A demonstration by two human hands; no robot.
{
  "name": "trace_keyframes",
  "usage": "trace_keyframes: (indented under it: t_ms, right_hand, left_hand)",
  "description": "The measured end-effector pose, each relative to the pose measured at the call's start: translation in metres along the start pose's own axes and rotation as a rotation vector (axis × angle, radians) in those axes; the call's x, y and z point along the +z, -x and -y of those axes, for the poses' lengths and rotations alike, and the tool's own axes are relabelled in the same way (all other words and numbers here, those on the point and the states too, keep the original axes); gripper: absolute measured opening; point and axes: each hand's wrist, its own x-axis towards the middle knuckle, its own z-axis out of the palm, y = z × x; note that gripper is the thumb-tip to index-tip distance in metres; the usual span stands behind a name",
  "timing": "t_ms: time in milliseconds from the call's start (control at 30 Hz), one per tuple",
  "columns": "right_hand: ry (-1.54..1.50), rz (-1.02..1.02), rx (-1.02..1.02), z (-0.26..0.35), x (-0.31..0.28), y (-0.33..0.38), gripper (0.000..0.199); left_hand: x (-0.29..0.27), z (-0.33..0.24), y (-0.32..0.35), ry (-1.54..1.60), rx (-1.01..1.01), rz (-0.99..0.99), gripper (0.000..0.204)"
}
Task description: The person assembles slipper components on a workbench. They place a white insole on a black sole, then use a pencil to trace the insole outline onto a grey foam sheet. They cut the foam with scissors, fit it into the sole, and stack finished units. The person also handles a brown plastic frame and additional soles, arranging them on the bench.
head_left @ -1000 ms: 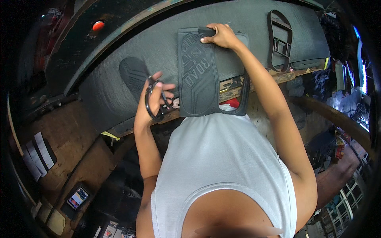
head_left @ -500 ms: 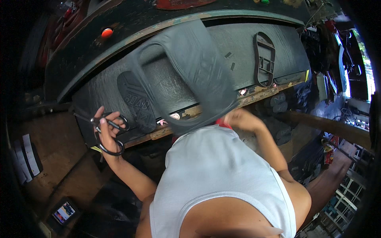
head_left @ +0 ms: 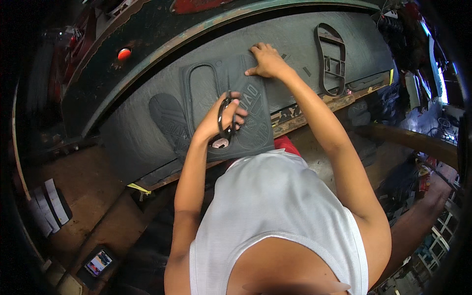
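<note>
Rubber sheet, dark grey and embossed, lying flat on a long, sloping work board as I watch a person in a pale sleeveless top bend over it. The board stretches far beyond the sheet on both sides. The sheet is at its middle, right in front of the person's chest, with its long axis running from the far side of the board toward the body, the far end leaning slightly left. Its left part has a long, sole-shaped opening; its right part carries a raised sole pattern with lettering.

Well to the right of the sheet stands a metal cutting die, its outline that of a sole, its long axis also running away from the person. On the left, a loose dark sole lies aslant, its near end up against the sheet; whether the sheet overlaps it I cannot tell.

The right hand is at the sheet's far right corner, fingers spread wide, thumb toward the sheet, so the sheet extends left and bodyward from that thumb. The left hand is nearer the sheet's middle, above it, fingers curled through black-handled scissors; I cannot tell whether they touch the rubber. Smallest of all, a dark strip lies between right hand and die
</note>
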Motion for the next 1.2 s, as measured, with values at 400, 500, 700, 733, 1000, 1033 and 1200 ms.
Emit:
trace_keyframes:
  t_ms: [400,500,700,733,1000,1033,1200]
  right_hand:
    - [-0.650,0.249,0.078,-0.020,0.008,-0.007,0.059]
    - [-0.678,0.231,0.088,-0.018,0.010,-0.002,0.057]
    - [-0.686,0.197,0.099,-0.015,0.010,0.003,0.052]
    - [-0.679,0.183,0.104,-0.014,0.011,0.004,0.052]
    - [-0.662,0.019,0.092,-0.007,0.024,0.013,0.030]
    - [-0.671,-0.010,0.092,-0.006,0.026,0.014,0.028]
    - [-0.651,-0.136,-0.024,-0.003,0.034,0.019,0.026]
  left_hand:
    - [0.005,-0.017,-0.056,0.017,-0.164,0.140,0.049]
    - [0.004,-0.018,-0.059,0.002,-0.199,0.141,0.049]
    - [0.000,-0.019,-0.058,-0.001,-0.233,0.168,0.048]
    - [-0.001,-0.020,-0.058,-0.010,-0.232,0.182,0.048]
    - [0.006,-0.033,-0.055,0.032,-0.303,0.136,0.051]
    - [0.006,-0.033,-0.055,0.039,-0.309,0.137,0.051]
    - [0.000,-0.031,-0.070,0.052,-0.292,0.147,0.051]
